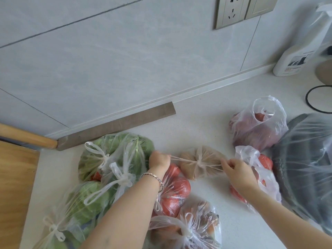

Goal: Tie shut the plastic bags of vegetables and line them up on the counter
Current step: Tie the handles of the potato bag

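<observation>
While the left hand (159, 159) and right hand (237, 170) each pinch a handle of the bag of brown vegetables (190, 164) mid-worktop (206, 123), an even outward pull should seat the knot without tearing.

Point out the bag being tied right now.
The brown bag in the middle: the left hand and right hand pull its handles apart, knot between them. The green bags at left are already knotted.

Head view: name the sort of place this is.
Probably a home kitchen: a pale counter set against a grey tiled wall, a wall socket above it, and tied bags of vegetables near a spray bottle.
</observation>
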`<state>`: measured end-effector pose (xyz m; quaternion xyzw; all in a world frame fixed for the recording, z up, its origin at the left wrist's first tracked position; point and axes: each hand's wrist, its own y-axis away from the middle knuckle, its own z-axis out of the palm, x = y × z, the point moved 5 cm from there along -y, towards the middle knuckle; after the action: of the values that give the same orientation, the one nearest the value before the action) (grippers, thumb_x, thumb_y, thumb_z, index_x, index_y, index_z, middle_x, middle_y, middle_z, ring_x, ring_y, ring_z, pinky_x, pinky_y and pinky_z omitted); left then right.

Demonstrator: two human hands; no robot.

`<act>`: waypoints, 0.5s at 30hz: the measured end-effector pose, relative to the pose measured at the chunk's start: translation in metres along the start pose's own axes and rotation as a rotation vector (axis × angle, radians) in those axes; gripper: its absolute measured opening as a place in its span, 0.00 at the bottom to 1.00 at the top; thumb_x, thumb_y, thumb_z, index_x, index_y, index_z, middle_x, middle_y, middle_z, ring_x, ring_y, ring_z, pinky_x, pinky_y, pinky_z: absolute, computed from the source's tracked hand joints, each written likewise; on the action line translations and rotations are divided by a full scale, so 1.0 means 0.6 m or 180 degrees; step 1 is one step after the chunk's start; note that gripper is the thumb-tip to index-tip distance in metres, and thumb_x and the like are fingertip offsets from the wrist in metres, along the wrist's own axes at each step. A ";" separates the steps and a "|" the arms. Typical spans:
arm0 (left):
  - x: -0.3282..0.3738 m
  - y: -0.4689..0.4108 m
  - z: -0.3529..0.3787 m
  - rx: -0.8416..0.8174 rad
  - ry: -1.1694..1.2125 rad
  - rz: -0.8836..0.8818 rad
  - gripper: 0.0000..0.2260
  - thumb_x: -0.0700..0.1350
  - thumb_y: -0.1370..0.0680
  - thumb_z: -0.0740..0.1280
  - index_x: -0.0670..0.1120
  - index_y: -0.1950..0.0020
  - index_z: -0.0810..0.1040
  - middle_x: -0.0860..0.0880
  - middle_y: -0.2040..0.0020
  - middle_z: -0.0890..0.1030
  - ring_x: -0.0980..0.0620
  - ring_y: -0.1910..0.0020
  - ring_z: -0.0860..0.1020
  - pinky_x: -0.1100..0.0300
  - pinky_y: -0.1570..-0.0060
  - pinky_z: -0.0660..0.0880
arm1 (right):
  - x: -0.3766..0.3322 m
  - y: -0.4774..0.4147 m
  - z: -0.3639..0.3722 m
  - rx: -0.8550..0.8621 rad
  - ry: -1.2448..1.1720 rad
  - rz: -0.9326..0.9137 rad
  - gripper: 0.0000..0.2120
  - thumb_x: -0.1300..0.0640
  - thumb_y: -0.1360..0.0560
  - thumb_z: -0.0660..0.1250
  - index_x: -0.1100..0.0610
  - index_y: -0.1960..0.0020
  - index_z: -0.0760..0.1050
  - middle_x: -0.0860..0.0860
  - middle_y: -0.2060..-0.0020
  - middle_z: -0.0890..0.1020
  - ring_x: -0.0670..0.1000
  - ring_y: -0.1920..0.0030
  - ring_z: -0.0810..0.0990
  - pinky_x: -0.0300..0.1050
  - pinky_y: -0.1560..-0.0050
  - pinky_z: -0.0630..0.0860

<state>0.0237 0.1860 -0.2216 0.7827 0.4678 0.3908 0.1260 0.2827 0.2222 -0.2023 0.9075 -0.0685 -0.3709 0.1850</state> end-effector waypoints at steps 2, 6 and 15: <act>-0.002 -0.001 0.007 0.0039 -0.0191 0.0021 0.12 0.41 0.25 0.66 0.34 0.47 0.78 0.37 0.48 0.81 0.40 0.48 0.79 0.57 0.53 0.74 | 0.008 0.002 0.003 0.0033 -0.0102 0.0247 0.21 0.48 0.25 0.61 0.57 0.73 0.64 0.50 0.78 0.67 0.49 0.76 0.65 0.42 0.73 0.62; 0.027 0.003 -0.001 0.0131 0.0595 -0.0037 0.08 0.41 0.23 0.64 0.37 0.56 0.79 0.39 0.59 0.82 0.42 0.60 0.81 0.54 0.61 0.77 | -0.013 -0.004 0.006 -0.0173 -0.1381 0.0414 0.16 0.50 0.27 0.66 0.58 0.70 0.70 0.50 0.75 0.68 0.49 0.72 0.66 0.43 0.67 0.64; 0.071 0.083 -0.002 -0.0987 0.1914 0.0663 0.14 0.37 0.23 0.61 0.46 0.68 0.74 0.49 0.68 0.80 0.54 0.69 0.78 0.64 0.69 0.71 | -0.123 -0.019 0.042 -0.1092 -0.2625 -0.0425 0.12 0.67 0.22 0.57 0.58 0.44 0.75 0.51 0.63 0.80 0.42 0.68 0.79 0.33 0.61 0.77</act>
<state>0.0654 0.1952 -0.1719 0.6477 0.3368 0.6808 0.0594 0.2124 0.2448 -0.1753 0.6425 -0.0153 -0.7186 0.2657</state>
